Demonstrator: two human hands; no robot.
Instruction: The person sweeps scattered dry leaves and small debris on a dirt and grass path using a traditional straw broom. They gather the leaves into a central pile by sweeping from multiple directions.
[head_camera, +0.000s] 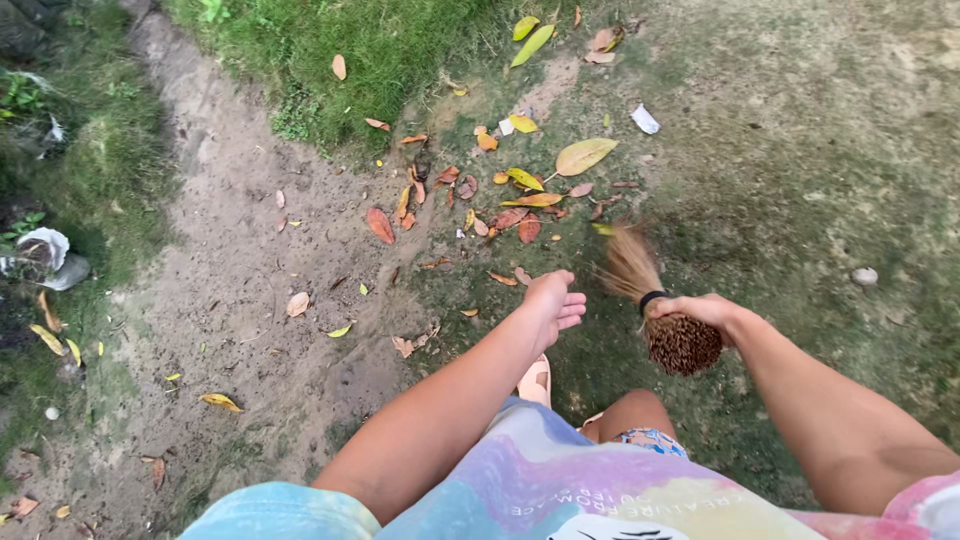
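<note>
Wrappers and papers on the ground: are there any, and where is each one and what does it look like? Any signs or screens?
No signs or screens.
White wrapper scrap: on the mossy ground top right, beyond the broom in the right hand; small, crumpled.
Smaller white scrap: among the fallen leaves, by the grass edge.
White and grey crumpled bag or packet: far left, in the weeds.
Left hand: open, holding nothing.

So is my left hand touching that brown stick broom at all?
Apart. The head view shows the left hand open over bare ground, with a clear strip of ground between it and the brown stick broom, which the right hand grips.
</note>
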